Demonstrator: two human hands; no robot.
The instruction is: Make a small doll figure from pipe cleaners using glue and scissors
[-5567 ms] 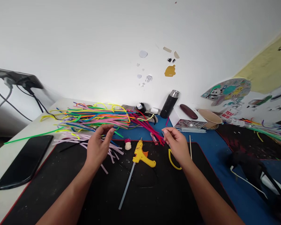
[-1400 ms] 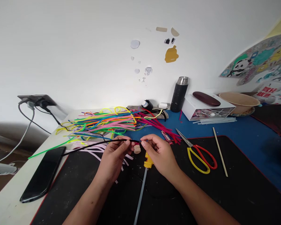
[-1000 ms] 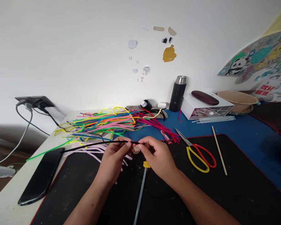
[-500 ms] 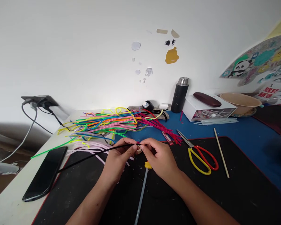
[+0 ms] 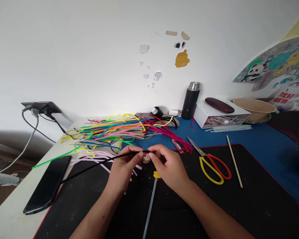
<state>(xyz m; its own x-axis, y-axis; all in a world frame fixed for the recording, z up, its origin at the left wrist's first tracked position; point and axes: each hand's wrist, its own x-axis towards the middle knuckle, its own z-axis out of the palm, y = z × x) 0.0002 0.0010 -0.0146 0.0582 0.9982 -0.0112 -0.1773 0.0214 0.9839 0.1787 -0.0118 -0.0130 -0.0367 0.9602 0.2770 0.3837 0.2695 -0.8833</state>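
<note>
A black pipe cleaner (image 5: 94, 164) stretches from the phone's edge up to my fingers. My left hand (image 5: 123, 169) pinches it between thumb and index finger. Close beside, my right hand (image 5: 168, 166) is closed on the same pipe cleaner near its other end. Below the fingertips is a small beige piece (image 5: 146, 159), partly hidden. Just under my hands, a translucent glue stick (image 5: 149, 209) with a yellow fuzzy bit (image 5: 156, 174) at its top lies on the black mat (image 5: 201, 212).
Behind my hands lies a pile of coloured pipe cleaners (image 5: 114, 129). Scissors (image 5: 209, 162) and a pale wooden stick (image 5: 234, 161) are to the right. A phone (image 5: 47, 184) lies left. A black flask (image 5: 190, 101), white box (image 5: 201, 116) and bowl (image 5: 254, 106) stand at the back.
My fingertips have moved slightly apart along the black pipe cleaner, and more of the beige piece below them shows. The view has shifted a little.
</note>
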